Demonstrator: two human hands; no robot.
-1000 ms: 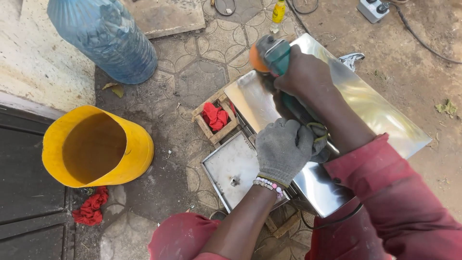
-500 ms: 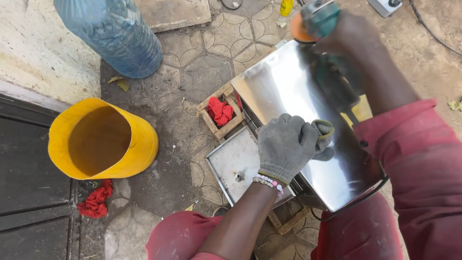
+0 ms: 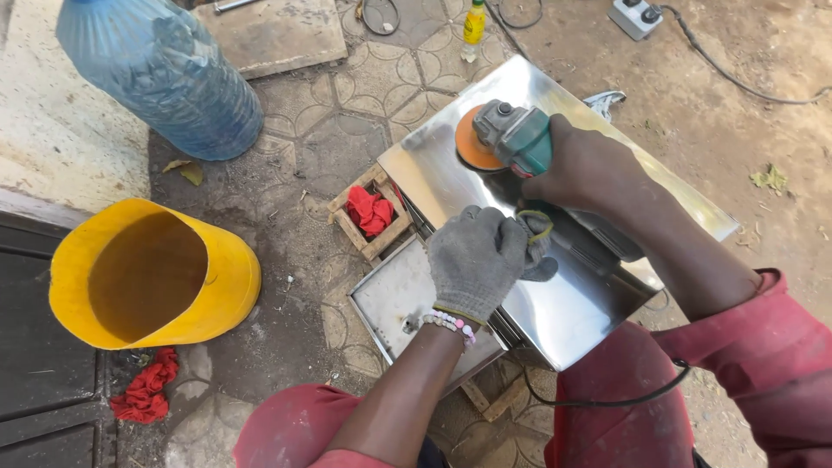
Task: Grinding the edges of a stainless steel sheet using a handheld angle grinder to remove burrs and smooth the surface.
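A shiny steel box lies on the paved ground in front of me. My right hand, bare, grips the body of a green angle grinder whose orange disc rests on the box's top near its far left corner. My left hand, in a grey knit glove with a bead bracelet at the wrist, presses on the box's near left edge and closes around the grinder's side handle.
A yellow bucket lies at the left, a red rag below it. A small wooden crate with red cloth sits beside the box. A big blue water bottle, a small yellow bottle and a socket block lie farther off.
The grinder and my right hand have slid back toward me across the steel top, from its far edge to its far left corner. My gloved left hand has stayed on the box edge.
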